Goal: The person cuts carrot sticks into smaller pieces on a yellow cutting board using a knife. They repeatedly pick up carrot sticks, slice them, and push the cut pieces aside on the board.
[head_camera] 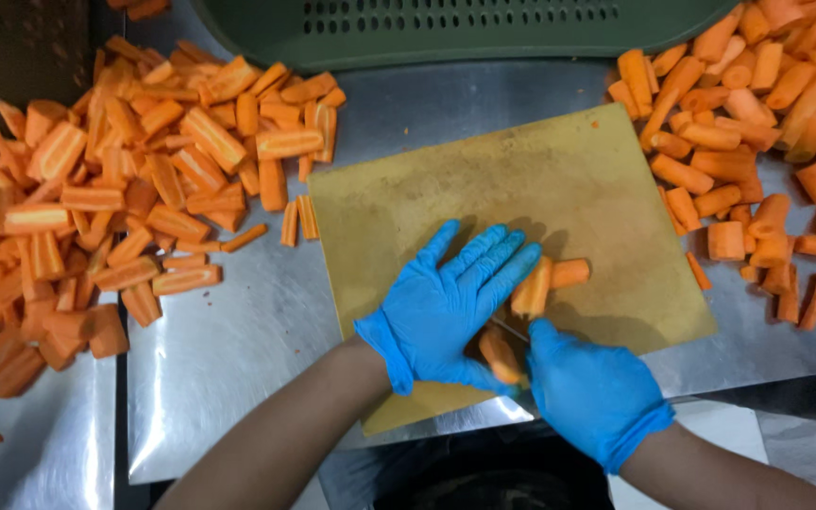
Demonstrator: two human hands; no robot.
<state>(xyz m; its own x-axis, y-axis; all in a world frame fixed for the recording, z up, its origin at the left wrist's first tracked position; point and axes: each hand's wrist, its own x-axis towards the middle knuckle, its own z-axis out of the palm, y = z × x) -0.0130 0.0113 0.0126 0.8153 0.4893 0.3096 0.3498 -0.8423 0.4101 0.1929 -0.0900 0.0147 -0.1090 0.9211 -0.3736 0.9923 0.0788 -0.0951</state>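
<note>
Two gloved hands on cutting board [521, 198]: left hand [446, 302] flat, fingers spread, steadying carrot [545, 281]; right hand [592, 387] closed (knife hidden); fingertips best curled back.

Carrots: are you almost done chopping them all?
A big pile of split pieces lies on the left, so lots looks done. The left hand steadies carrot pieces on the cutting board; the right hand works beside them. Uncut chunks on the right remain.
</note>
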